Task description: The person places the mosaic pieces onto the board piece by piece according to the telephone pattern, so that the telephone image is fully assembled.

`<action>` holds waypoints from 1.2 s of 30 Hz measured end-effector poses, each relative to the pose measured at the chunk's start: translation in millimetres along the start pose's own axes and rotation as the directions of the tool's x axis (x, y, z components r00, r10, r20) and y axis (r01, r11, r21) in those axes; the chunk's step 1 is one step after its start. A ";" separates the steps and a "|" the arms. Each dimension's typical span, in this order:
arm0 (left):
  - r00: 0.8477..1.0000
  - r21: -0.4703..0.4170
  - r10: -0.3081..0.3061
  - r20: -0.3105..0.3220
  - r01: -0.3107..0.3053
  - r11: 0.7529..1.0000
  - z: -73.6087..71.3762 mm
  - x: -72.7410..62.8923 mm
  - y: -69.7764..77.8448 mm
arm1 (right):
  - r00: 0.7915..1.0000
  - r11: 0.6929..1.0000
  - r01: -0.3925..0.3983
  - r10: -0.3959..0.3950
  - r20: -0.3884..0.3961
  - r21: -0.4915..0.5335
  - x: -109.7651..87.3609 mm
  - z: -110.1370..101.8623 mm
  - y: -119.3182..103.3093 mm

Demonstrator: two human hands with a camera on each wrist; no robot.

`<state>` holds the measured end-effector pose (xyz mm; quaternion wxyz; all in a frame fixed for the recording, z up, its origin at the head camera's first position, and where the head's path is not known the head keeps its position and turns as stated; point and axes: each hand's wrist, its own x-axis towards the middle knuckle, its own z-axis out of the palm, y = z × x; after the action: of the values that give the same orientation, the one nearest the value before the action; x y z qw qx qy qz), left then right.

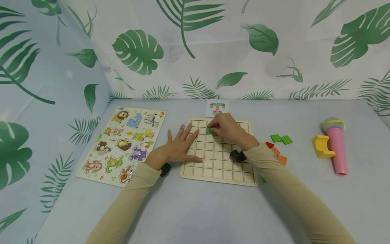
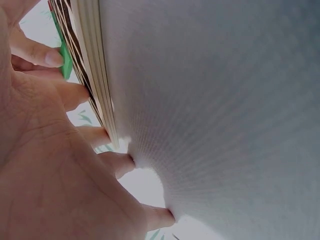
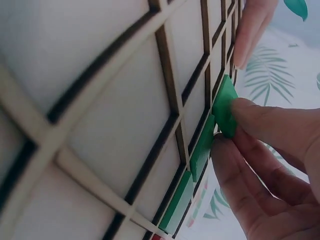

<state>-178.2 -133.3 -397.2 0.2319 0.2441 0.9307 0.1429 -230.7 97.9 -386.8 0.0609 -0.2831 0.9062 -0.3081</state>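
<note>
In the head view, the grid board (image 1: 208, 163) lies on the bench (image 1: 213, 213) in front of the person, so both hands can reach it. The left hand (image 1: 178, 149) has its fingers spread over the left edge of the board, I think to hold it steady. The right hand (image 1: 226, 127) has its grip on a green tile (image 1: 209, 130), above the far part of the grid. A pattern card (image 1: 217, 107) lies just beyond the board, perhaps because there it is easy to see. Orange tiles (image 1: 281, 159) and two loose green tiles (image 1: 286, 139) are at the right, probably for easy reach. The animal puzzle (image 1: 125, 156) is at the left, and the pink microphone (image 1: 337, 149) well apart at the right.

In the left wrist view, the fingers of the left hand are spread; two fingertips rest on the bench beside the board, which perhaps gives more support.

In the right wrist view, the thumb and fingers of the right hand pinch the green tile, tilted at the grid; this tilt probably helps to find the cell. Two seated green tiles (image 3: 176, 206) lie next to it in a row.
</note>
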 end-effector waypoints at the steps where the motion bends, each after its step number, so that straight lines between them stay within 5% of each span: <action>1: 1.000 -0.001 0.002 0.002 -0.002 1.000 -0.2 -0.2 0.3 | 1.000 1.000 0.012 -0.012 0.000 -0.012 -0.4 0.4 -0.3; 7: 1.000 -0.008 0.013 0.010 -0.013 1.000 -1.5 -1.8 2.9 | 0.994 0.993 0.107 -0.108 -0.029 -0.045 -4.4 2.4 1.9; 16: 1.000 -0.007 0.000 0.006 0.000 1.000 -1.2 -1.1 3.6 | 0.994 0.994 0.106 -0.106 0.007 0.007 -22.5 -17.0 1.0; 28: 1.000 -0.035 0.013 -0.005 -0.013 0.999 -1.0 -4.5 2.8 | 0.990 0.986 0.143 -0.143 0.006 -0.083 -90.8 -79.2 -23.0; 36: 1.000 -0.039 0.006 -0.004 -0.006 0.999 -0.2 -3.7 2.6 | 0.979 0.979 0.111 -0.078 0.189 -0.171 -140.4 -90.9 -11.4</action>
<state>-174.4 -133.1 -394.7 0.2344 0.2421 0.9274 0.1623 -134.3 215.4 -316.0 0.1027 -0.3572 0.9066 -0.1998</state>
